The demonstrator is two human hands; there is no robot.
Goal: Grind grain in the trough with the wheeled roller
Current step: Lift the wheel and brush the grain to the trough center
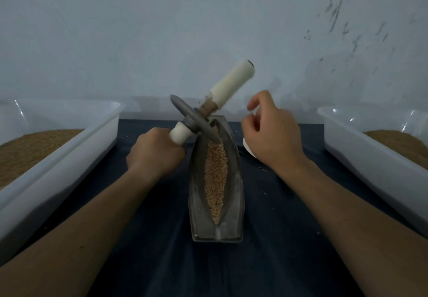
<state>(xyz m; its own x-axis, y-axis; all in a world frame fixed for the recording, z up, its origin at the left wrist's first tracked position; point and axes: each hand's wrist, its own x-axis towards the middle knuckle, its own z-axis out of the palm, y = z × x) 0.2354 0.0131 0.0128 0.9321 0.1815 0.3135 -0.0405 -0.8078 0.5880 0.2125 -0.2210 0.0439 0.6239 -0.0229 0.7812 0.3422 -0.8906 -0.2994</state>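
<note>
Dark cloth (148,262): left hand (155,152) grips roller (196,123) over trough (235,157), right hand (273,132) beside.

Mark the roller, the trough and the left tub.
Roller (196,119): head view, on the grey wheel's face.
Trough (233,169): head view, on its bare right wall.
Left tub (58,176): head view, on its white outer side wall.
</note>
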